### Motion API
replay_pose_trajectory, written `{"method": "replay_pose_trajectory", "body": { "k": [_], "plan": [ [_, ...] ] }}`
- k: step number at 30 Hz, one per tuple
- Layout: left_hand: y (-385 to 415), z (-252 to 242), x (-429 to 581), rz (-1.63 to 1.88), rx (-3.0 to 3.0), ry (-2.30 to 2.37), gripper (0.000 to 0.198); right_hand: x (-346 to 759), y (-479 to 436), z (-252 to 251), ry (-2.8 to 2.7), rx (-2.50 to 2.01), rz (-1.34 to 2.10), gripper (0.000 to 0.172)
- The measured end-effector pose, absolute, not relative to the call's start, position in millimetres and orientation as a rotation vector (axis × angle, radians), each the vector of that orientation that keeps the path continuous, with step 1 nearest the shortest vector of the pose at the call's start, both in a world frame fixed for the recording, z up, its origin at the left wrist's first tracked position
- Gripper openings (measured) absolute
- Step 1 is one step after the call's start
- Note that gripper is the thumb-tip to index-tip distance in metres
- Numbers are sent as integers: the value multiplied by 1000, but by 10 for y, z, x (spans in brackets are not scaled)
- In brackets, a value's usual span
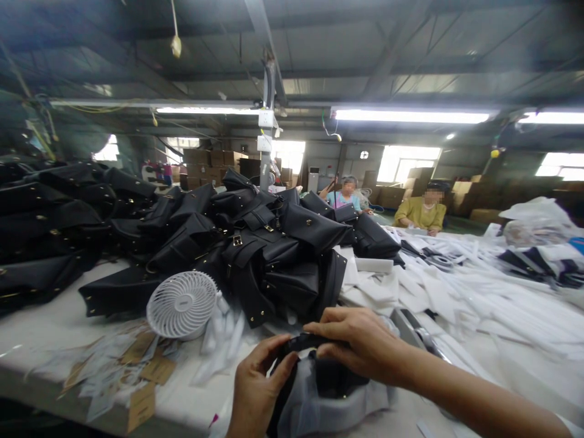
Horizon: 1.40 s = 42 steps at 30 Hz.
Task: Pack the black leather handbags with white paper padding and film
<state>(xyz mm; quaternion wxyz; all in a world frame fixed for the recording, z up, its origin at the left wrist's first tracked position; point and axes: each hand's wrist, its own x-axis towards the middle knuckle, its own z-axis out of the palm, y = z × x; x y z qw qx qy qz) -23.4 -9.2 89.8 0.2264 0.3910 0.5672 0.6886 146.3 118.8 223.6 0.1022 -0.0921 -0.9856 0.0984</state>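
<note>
My left hand (255, 389) and my right hand (360, 344) both grip a black bag (328, 377) low in the middle of the head view. The left thumb and fingers pinch its top edge from the left. The right hand's fingers curl over the same edge from above. A grey-white fabric pouch (314, 410) wraps the bag's lower part. Just beyond my hands rises a large heap of black handbags (255, 243) with gold studs and buckles.
A small white desk fan (181, 304) stands left of my hands. Brown paper tags (150, 365) and clear wrappers litter the near left of the white table (45, 331). White foam sheets (456, 286) cover the right side. Two seated people (422, 210) work at the far end.
</note>
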Motion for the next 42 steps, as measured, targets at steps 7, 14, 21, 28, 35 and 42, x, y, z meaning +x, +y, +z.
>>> {"method": "replay_pose_trajectory", "body": {
  "k": [7,14,21,28,35,42],
  "plan": [
    [-103,879,-244,1938,997,1476,32,1425,1140,2145,-2805,-325,470,31],
    [-118,862,-258,1932,1013,1463,32,1391,1168,2062,-2778,-254,572,30],
    [-147,890,-267,1891,1011,1434,34,1367,1190,2077,-2788,-167,651,30],
    [-173,878,-305,1873,1148,1468,29,1359,1259,1982,-2779,-121,783,32],
    [-172,894,-309,1771,1248,1488,27,1345,1243,2069,-2809,-125,732,27],
    [-179,854,-294,1800,1203,1471,30,1339,1233,1950,-2834,-141,467,31]
  ]
}}
